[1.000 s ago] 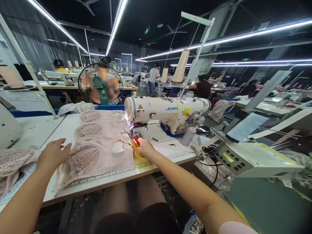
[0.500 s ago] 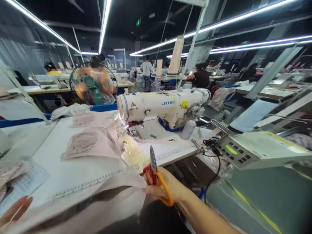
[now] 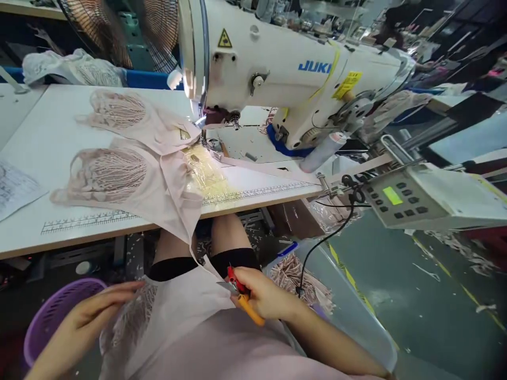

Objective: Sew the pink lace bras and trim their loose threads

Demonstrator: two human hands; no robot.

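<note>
Watching through the head camera, I have my right hand [image 3: 263,295] closed around the scissors [image 3: 247,303], red and orange at the handles, with the blades pointing left over the lap, well below the table's near edge. The blades sit right by a narrow pale strip [image 3: 193,248] that hangs from the table's near edge down to the lap; I can't tell whether they touch it. My left hand [image 3: 99,311] lies with its fingers over the lace part of the pale lap cloth [image 3: 182,303]; I can't tell whether that grip is pinching it.

Up on the table [image 3: 35,153], left of the middle, two more lace pieces lie flat: the nearer piece [image 3: 111,174], beside the near edge, and the farther piece [image 3: 119,111], toward the far edge. Their right ends reach toward the needle end of the sewing machine [image 3: 269,63], near a yellow patch [image 3: 209,177]. A printed ruler strip [image 3: 257,192] runs along the near edge, and a paper [image 3: 18,190] lies on the table's left part. A thread spool [image 3: 322,152] stands near the right end, and the control box [image 3: 447,198] is just past it.

Below, a purple basket [image 3: 43,316] is to the left, and a clear bin [image 3: 352,311] containing scraps [image 3: 304,285] to the right.
</note>
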